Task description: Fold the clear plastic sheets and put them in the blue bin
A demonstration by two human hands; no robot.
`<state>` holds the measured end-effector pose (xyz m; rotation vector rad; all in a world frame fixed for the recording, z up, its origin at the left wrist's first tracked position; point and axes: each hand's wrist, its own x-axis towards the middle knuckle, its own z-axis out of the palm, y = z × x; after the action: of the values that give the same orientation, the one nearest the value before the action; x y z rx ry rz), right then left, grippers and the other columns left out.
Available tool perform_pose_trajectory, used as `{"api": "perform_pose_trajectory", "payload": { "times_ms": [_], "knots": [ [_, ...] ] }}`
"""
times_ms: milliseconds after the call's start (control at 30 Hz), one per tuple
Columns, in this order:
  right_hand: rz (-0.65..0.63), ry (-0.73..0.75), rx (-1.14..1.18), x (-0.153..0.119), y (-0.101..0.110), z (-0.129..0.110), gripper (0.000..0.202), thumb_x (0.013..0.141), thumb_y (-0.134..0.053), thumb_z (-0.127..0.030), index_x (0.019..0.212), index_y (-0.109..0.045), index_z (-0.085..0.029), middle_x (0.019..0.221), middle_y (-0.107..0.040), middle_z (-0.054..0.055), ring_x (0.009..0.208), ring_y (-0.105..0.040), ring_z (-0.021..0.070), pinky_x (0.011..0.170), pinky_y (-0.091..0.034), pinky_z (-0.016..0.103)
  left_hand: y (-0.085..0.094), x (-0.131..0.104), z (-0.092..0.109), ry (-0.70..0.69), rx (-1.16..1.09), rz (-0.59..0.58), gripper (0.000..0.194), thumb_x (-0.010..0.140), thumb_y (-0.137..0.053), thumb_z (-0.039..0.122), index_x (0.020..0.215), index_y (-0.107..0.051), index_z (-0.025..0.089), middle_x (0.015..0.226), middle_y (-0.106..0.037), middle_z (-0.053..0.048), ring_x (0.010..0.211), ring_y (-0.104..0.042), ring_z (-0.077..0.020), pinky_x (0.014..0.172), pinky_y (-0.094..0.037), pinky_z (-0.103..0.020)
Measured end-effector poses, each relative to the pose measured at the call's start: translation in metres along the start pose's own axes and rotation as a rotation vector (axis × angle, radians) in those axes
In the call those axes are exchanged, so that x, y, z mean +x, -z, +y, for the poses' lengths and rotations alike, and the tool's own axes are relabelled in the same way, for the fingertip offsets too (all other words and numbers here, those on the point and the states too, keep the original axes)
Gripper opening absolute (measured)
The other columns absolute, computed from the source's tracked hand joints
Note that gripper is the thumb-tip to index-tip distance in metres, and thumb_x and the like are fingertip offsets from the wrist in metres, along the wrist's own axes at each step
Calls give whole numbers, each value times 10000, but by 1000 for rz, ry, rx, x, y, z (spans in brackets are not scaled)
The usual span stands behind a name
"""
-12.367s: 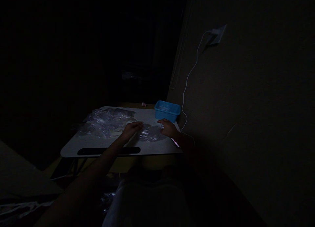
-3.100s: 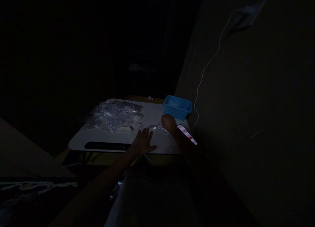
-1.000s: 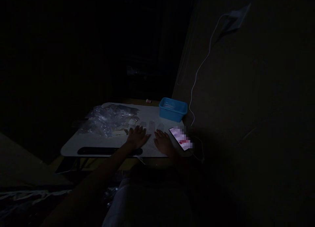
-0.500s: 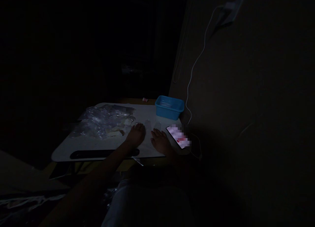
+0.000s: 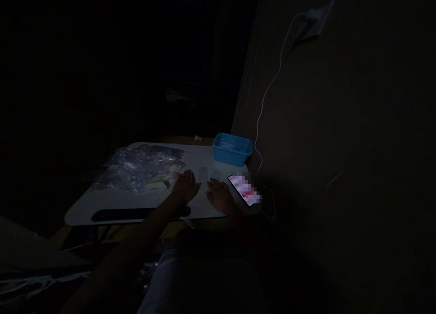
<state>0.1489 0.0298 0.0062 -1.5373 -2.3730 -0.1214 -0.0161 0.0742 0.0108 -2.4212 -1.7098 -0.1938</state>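
Observation:
In the dim head view, my left hand (image 5: 185, 187) lies palm down on the white table (image 5: 195, 157) with its fingers stretched forward. My right hand (image 5: 219, 195) rests a little to its right, also flat with fingers extended. Neither hand holds anything that I can see. Just beyond them are two small greyish patches, too dark to name. Left of my left hand spreads a heap of clear plastic bags (image 5: 136, 164), with pale pieces at its near side. Close to my right hand lies a phone (image 5: 244, 189) with a lit screen.
A blue plastic basin (image 5: 231, 157) stands at the table's back right corner. A white cable (image 5: 261, 110) hangs from a wall outlet (image 5: 315, 21) down toward the phone. A dark slot (image 5: 122, 213) runs along the front edge. A small pinkish object (image 5: 198, 138) sits behind the table.
My left hand has shifted slightly left and its fingers and thumb are more stretched out. The right hand stays flat in nearly the same place. The whole view has moved slightly.

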Motion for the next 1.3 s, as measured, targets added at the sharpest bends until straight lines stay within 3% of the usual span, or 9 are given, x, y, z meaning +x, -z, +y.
{"api": "perform_pose_trajectory", "payload": {
  "times_ms": [133,300,433,600,867,1133,1300],
  "knots": [
    [-15,-13,7,0,-1,0,417,868,-346,-298,1262,-414,-181,1351,-395,100,1255,-323,197,1017,-241,411,9,-12,17,-81,-58,59,516,871,-217,314,1259,-390,22,1339,-381,-194,1274,-285,-267,1020,-238,-410],
    [30,9,100,3,0,6,424,858,-349,-230,1268,-417,-148,1341,-408,107,1253,-333,183,1019,-272,379,9,-32,33,-165,-88,-27,546,875,-208,339,1273,-373,4,1360,-337,-203,1277,-281,-261,1027,-240,-395],
    [143,-1,187,-5,7,18,426,856,-316,-186,1263,-430,-127,1323,-432,101,1238,-357,162,1022,-298,347,5,-37,27,-92,-86,-34,601,873,-184,422,1299,-344,31,1380,-303,-193,1290,-250,-269,1026,-224,-412],
    [26,138,90,-25,6,21,413,877,-337,-246,1252,-443,-112,1317,-437,114,1245,-350,168,1045,-261,356,2,-33,21,-72,-65,-38,614,869,-188,435,1305,-334,27,1382,-308,-187,1294,-242,-257,1040,-189,-379],
    [18,7,-101,-25,-5,17,519,904,-270,-377,1267,-405,-30,1341,-377,181,1267,-311,239,1035,-254,401,1,-37,21,-90,-39,-27,610,876,-209,427,1304,-330,11,1381,-296,-199,1289,-249,-274,1029,-215,-401],
    [-17,-24,-110,-20,4,26,535,904,-277,-373,1246,-421,11,1321,-397,206,1258,-328,242,1034,-263,369,4,-45,17,-100,-27,-22,603,878,-212,427,1300,-339,16,1380,-300,-195,1288,-249,-278,1030,-210,-401],
    [-8,110,-86,-15,11,18,484,910,-270,-350,1281,-391,-63,1356,-368,150,1274,-298,216,1045,-227,405,2,-45,15,-117,-27,-10,590,871,-244,420,1290,-355,21,1371,-319,-195,1281,-266,-277,1024,-226,-400]
  ]
}}
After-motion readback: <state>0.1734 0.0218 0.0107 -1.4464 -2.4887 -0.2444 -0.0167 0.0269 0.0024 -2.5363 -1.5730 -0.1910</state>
